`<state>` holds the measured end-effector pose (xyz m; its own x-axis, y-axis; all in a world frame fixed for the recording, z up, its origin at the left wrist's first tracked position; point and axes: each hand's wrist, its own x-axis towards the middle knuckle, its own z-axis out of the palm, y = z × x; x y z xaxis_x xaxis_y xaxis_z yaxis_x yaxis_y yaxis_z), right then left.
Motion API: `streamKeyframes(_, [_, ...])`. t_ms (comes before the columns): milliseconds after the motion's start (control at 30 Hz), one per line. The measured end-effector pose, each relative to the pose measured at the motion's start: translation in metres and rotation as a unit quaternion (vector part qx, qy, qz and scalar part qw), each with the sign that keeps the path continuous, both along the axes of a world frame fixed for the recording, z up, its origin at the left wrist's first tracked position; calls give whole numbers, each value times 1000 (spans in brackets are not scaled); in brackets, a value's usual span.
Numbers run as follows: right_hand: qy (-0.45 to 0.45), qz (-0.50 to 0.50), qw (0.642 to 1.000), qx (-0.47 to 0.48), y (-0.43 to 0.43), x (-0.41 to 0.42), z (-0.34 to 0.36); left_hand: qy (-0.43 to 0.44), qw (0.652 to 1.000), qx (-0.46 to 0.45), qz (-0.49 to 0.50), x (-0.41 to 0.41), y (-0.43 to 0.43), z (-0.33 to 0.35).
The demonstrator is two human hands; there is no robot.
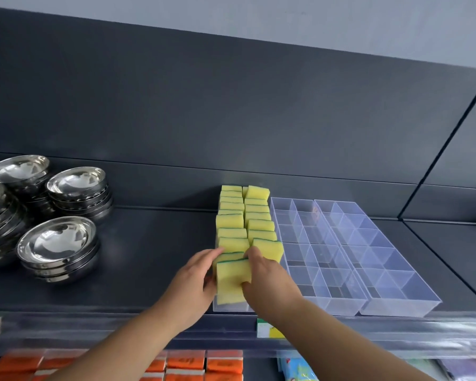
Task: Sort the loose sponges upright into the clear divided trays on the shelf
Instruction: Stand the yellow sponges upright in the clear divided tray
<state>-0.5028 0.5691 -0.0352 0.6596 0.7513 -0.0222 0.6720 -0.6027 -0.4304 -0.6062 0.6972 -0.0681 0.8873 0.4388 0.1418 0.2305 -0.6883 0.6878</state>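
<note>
Dark shelf (149, 243), steel bowls (58, 243) stacked at its left end. The left tray (231, 306) carries two rows of sponges (231, 221) standing on edge, and two empty trays (341, 257) lie just beside it on the right. The left hand (195, 279) and right hand (270, 281) clasp one sponge (232, 279) at this tray's front end. The fingers curl round its opposite edges, probably to keep it upright and square as it enters a front compartment — apparently among the last here. The right hand hides the neighbouring slot.
</note>
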Motion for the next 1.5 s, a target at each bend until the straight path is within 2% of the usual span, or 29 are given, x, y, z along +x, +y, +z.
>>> streamKeyframes(100, [25, -6, 998, 61, -12, 3, 3, 45, 999, 24, 2, 0, -1, 6])
streamKeyframes(200, [47, -13, 994, 96, -33, 7, 6, 44, 998, 32, 33, -4, -7, 16])
streamKeyframes(333, [56, -46, 986, 151, -74, 16, 10, -37, 990, 39, 132, -13, -31, 31])
streamKeyframes(400, [70, -75, 979, 174, -105, 21, 9, -100, 983, 68, 138, -14, -53, 38])
streamKeyframes(500, [91, -139, 964, 205, -167, 32, 3, -139, 983, 84, 84, -4, -100, 45])
streamKeyframes(633, [98, -227, 954, 170, -277, 44, -13, -41, 999, 0, -25, 28, -181, 25])
streamKeyframes(767, [112, -313, 935, 119, -406, 42, -33, 54, 993, -42, -100, 59, -278, -2])
streamKeyframes(1033, [104, -450, 881, 104, -622, 19, -46, 120, 966, -53, -221, 117, -456, -20])
streamKeyframes(1267, [81, -507, 852, 103, -707, 45, -44, 114, 945, -29, -304, 190, -552, -7])
streamKeyframes(1500, [61, -517, 846, 113, -724, 145, -39, 97, 934, -67, -337, 303, -595, -8])
